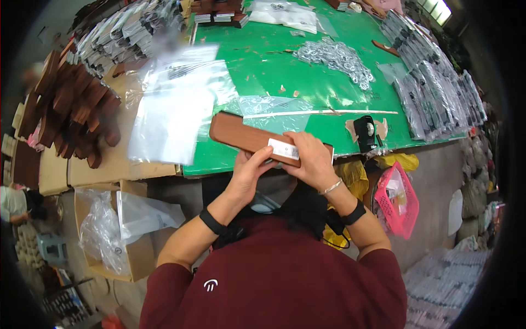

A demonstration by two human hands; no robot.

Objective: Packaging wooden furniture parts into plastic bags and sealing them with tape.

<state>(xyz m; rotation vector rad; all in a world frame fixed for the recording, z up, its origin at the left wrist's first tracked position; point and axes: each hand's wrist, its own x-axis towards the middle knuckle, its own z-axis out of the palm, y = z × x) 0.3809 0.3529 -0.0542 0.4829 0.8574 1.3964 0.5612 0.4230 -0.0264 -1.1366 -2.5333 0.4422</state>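
Observation:
Both my hands hold a long brown wooden bar [241, 134] with rounded ends at the near edge of the green table [307, 93]. My left hand [249, 169] grips the bar from below, its thumb on the near edge. My right hand [313, 159] covers the bar's right end, fingers resting beside a small white label [283, 149] stuck on the bar's top face. The bar lies tilted, its left end farther from me. A clear plastic bag [271, 107] lies on the table just beyond the bar.
A stack of clear bags [175, 109] lies left of the bar, and brown wooden pieces [71, 109] are piled further left. Metal rings [337, 57], a black tape dispenser [365, 133] and packed bags [433, 93] sit to the right. A pink basket [397, 200] and an open cardboard box [120, 230] stand below the table.

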